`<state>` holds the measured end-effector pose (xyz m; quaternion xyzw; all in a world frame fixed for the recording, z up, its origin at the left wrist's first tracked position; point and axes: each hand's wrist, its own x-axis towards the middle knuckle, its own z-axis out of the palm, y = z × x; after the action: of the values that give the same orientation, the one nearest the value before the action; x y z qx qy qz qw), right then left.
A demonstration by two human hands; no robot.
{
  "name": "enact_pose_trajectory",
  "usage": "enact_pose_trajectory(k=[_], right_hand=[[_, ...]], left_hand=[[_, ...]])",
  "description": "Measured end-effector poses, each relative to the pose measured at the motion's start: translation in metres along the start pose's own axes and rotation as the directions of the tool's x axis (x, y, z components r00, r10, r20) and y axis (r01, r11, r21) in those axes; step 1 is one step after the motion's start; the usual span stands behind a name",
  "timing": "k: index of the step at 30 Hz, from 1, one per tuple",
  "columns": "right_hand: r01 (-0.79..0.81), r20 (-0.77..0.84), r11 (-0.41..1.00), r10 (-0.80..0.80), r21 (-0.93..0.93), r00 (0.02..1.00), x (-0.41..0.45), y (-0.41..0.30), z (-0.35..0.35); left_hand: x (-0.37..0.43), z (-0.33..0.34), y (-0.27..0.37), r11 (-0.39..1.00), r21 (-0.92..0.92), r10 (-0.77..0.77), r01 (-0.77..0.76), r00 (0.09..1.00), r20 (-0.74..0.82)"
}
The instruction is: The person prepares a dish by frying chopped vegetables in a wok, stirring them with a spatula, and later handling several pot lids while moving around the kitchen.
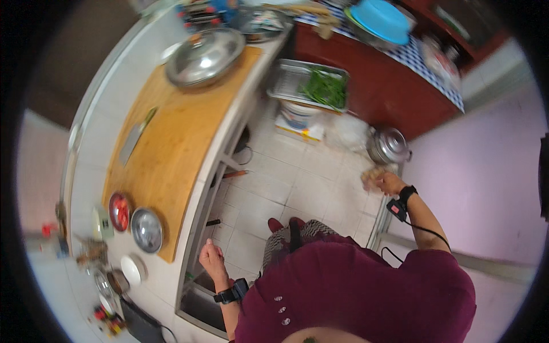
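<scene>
My right hand (389, 184) is stretched out to the right over the tiled floor, its fingers around a blurred, light brown crumpled thing (372, 178), perhaps a cloth or bag. My left hand (212, 256) is beside the counter's front edge, fingers curled in, with nothing visible in it. On the wooden board (180, 124) lie a cleaver (131, 143), a metal bowl of red cut pieces (119, 212), a second metal bowl (147, 230) and, at the far end, a wok under a domed lid (206, 56).
A metal tray (285, 81) of green vegetables stands low by the red cabinet (369, 90). Near my right hand, a lidded metal pot (389, 145) and a plastic bag (349, 132) are on the floor. A white bowl (132, 270) is on the counter; blue basins (379, 19) sit above the cabinet.
</scene>
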<state>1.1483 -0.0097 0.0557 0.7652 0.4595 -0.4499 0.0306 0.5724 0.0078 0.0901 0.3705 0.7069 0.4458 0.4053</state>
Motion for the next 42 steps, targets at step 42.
enact_pose_trajectory(k=[42], right_hand=[[0.006, 0.209, 0.988, -0.039, 0.155, 0.977, 0.157, 0.056, -0.063]], left_hand=[[0.110, 0.221, 0.099, 0.996, 0.008, 0.082, -0.089, 0.941, 0.327]])
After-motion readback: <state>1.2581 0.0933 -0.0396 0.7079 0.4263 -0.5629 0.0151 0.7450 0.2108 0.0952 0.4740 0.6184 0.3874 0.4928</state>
